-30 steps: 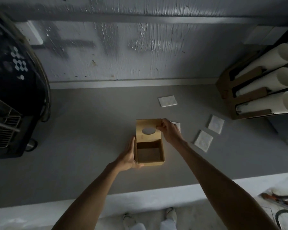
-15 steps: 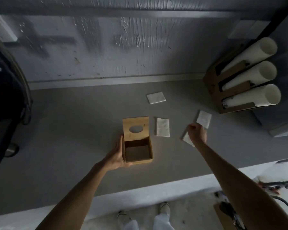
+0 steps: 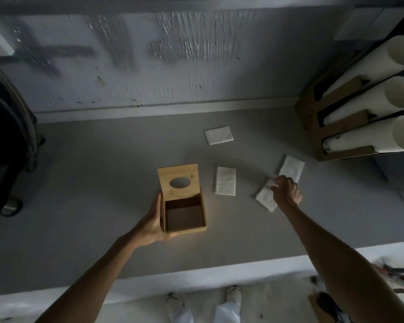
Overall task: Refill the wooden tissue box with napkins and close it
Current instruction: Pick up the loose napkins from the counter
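The wooden tissue box (image 3: 185, 216) stands open and empty on the grey counter, its lid (image 3: 179, 181) with an oval hole tipped back. My left hand (image 3: 153, 223) grips the box's left side. My right hand (image 3: 285, 190) has its fingers closed on the far edge of a folded white napkin (image 3: 265, 197) that lies on the counter to the right. Three more napkins lie flat: one (image 3: 225, 180) just right of the box, one (image 3: 291, 168) beyond my right hand, one (image 3: 219, 135) farther back.
A wooden holder with three white paper rolls (image 3: 369, 106) stands at the back right. A dark appliance (image 3: 7, 145) fills the left edge. The wall runs along the back. The counter's white front edge (image 3: 196, 276) is near me; my feet show below.
My right hand left the lid and moved right to the napkin, now gripping its edge. The lid stays tipped back. The left hand stays on the box.
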